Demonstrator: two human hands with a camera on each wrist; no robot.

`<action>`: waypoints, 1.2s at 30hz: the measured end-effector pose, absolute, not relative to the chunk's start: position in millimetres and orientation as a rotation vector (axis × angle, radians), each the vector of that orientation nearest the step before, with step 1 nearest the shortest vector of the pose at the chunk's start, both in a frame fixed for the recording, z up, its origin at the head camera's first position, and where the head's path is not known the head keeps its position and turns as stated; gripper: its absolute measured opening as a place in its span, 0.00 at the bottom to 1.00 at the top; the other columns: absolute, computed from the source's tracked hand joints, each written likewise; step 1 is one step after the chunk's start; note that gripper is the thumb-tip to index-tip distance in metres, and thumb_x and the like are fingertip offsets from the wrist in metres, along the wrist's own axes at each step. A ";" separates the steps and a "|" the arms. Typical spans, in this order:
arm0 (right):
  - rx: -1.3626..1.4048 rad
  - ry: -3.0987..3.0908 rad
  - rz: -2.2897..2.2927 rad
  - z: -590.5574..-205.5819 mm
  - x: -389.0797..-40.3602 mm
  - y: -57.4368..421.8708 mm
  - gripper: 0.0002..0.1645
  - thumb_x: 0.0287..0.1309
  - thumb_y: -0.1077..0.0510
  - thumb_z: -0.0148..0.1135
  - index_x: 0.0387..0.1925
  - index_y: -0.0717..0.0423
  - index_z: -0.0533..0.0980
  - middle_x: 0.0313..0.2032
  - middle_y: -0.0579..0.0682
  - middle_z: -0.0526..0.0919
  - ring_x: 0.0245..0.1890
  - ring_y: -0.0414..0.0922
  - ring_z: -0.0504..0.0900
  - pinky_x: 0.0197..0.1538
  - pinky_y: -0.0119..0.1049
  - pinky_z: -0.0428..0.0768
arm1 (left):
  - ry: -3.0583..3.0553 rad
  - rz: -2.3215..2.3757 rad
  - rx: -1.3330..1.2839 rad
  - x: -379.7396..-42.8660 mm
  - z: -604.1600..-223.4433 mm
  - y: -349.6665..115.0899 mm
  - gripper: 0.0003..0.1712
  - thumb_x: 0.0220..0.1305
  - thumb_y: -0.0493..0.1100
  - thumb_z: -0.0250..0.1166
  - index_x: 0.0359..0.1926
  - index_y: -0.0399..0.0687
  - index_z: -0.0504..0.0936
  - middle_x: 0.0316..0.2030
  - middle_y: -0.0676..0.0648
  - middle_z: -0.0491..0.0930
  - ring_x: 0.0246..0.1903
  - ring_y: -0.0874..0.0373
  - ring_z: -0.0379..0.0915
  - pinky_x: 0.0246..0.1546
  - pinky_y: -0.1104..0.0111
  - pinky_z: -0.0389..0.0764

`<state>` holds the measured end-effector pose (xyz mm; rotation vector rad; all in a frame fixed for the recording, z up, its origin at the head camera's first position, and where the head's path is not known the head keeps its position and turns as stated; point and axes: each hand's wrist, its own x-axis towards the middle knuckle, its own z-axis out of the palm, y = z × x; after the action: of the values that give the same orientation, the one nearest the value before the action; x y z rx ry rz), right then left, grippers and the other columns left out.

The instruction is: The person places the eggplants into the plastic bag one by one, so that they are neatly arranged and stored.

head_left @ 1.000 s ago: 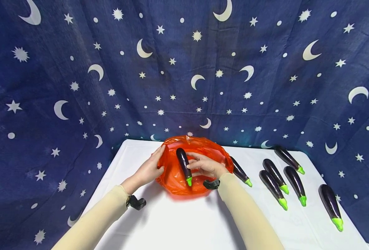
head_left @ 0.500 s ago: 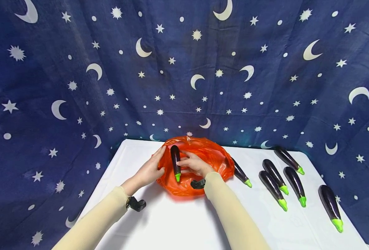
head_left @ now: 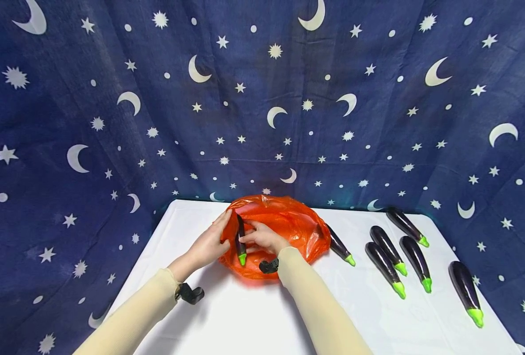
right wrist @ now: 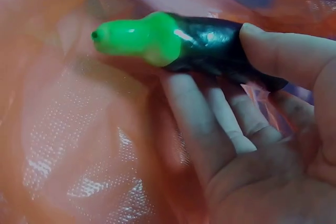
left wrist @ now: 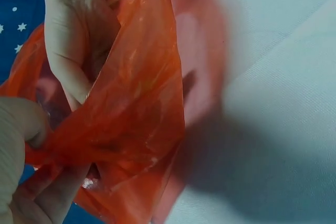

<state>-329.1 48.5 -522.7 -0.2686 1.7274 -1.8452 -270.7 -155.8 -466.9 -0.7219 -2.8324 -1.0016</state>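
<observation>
A thin, translucent red plastic bag (head_left: 293,219) stands open on the table, its mouth spread wide. My left hand (head_left: 206,245) grips the bag's left rim; in the left wrist view, the thumb (left wrist: 31,121) lies on one side of the film and the fingers on the other. Inside the bag's mouth, my right hand (head_left: 264,240) holds a dark purple eggplant (head_left: 239,230) with a bright green stem end. The right wrist view shows this eggplant (right wrist: 210,40) pinched between thumb and fingers, over the bag's red film (right wrist: 79,145).
Several more eggplants (head_left: 415,259) lie on the right part of the white table (head_left: 240,320). One eggplant (head_left: 341,245) lies close against the bag's right side, partly hidden by it. A dark blue cloth (head_left: 311,143) with moons and stars hangs behind.
My right hand has moved left with the eggplant, toward the bag's left side beside my left hand. The eggplant sits lower in the bag's mouth. My left hand keeps its place on the rim.
</observation>
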 end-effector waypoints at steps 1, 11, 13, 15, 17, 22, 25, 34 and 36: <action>-0.266 1.741 -1.832 -523.4 -328.3 47.5 0.45 0.64 0.70 0.63 0.78 0.58 0.56 0.52 0.62 0.82 0.47 0.58 0.86 0.49 0.53 0.85 | -2.833 -0.984 -0.722 -270.4 -466.7 -155.5 0.52 0.58 0.29 0.63 0.81 0.37 0.49 0.79 0.37 0.50 0.76 0.44 0.51 0.73 0.50 0.57; -0.238 1.918 -1.687 -524.4 -320.9 41.3 0.46 0.62 0.68 0.66 0.77 0.56 0.59 0.50 0.59 0.83 0.42 0.52 0.86 0.44 0.49 0.87 | -2.863 -0.688 -0.669 -264.2 -457.4 -149.8 0.52 0.53 0.28 0.65 0.79 0.32 0.53 0.76 0.32 0.54 0.73 0.37 0.57 0.71 0.48 0.62; -0.237 1.929 -1.686 -524.1 -320.6 40.3 0.45 0.62 0.68 0.66 0.77 0.56 0.59 0.50 0.59 0.83 0.41 0.51 0.85 0.43 0.49 0.87 | -2.871 -0.656 -0.637 -263.0 -456.1 -149.6 0.52 0.53 0.28 0.65 0.78 0.31 0.53 0.76 0.31 0.55 0.72 0.36 0.58 0.70 0.47 0.63; -0.234 1.932 -1.689 -524.2 -320.6 39.1 0.45 0.62 0.67 0.67 0.77 0.55 0.60 0.51 0.60 0.83 0.40 0.51 0.85 0.43 0.49 0.87 | -2.878 -0.642 -0.596 -262.3 -456.4 -149.7 0.52 0.54 0.30 0.66 0.78 0.31 0.53 0.76 0.32 0.55 0.71 0.35 0.59 0.70 0.47 0.64; -0.234 1.929 -1.690 -524.3 -320.6 38.3 0.44 0.62 0.68 0.66 0.77 0.55 0.60 0.51 0.59 0.83 0.39 0.51 0.85 0.42 0.49 0.87 | -2.868 -0.642 -0.564 -262.3 -458.0 -149.7 0.50 0.56 0.33 0.67 0.78 0.30 0.54 0.76 0.32 0.56 0.70 0.35 0.61 0.69 0.47 0.65; -0.229 1.920 -1.689 -524.1 -320.0 36.2 0.45 0.62 0.68 0.66 0.77 0.56 0.59 0.52 0.60 0.82 0.38 0.50 0.85 0.42 0.49 0.87 | -2.767 -0.619 -0.545 -263.5 -462.9 -148.7 0.46 0.61 0.35 0.70 0.76 0.28 0.58 0.74 0.31 0.60 0.66 0.35 0.67 0.64 0.48 0.71; -0.232 1.923 -1.695 -524.4 -319.6 34.3 0.45 0.62 0.68 0.66 0.77 0.55 0.60 0.52 0.61 0.82 0.37 0.51 0.84 0.42 0.50 0.87 | -2.726 -0.527 -0.531 -263.1 -462.8 -148.4 0.43 0.60 0.29 0.67 0.75 0.30 0.61 0.74 0.32 0.61 0.62 0.35 0.72 0.57 0.47 0.77; -0.228 1.948 -1.687 -526.0 -320.5 32.5 0.43 0.61 0.68 0.66 0.76 0.55 0.62 0.50 0.59 0.82 0.33 0.51 0.82 0.40 0.49 0.87 | -2.817 -0.375 -0.443 -259.6 -458.8 -151.1 0.41 0.62 0.26 0.61 0.77 0.34 0.61 0.76 0.35 0.57 0.60 0.36 0.73 0.47 0.46 0.82; -0.229 1.949 -1.685 -525.6 -320.6 32.5 0.43 0.61 0.69 0.66 0.75 0.55 0.62 0.47 0.59 0.83 0.33 0.51 0.82 0.40 0.49 0.87 | -2.817 -0.394 -0.442 -259.2 -459.3 -152.4 0.42 0.61 0.26 0.61 0.77 0.34 0.60 0.76 0.35 0.57 0.61 0.35 0.72 0.49 0.46 0.82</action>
<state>-320.6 32.5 -525.6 -0.2289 1.9487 -1.6848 -259.2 -152.4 -459.3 -0.4418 -2.8173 -0.3943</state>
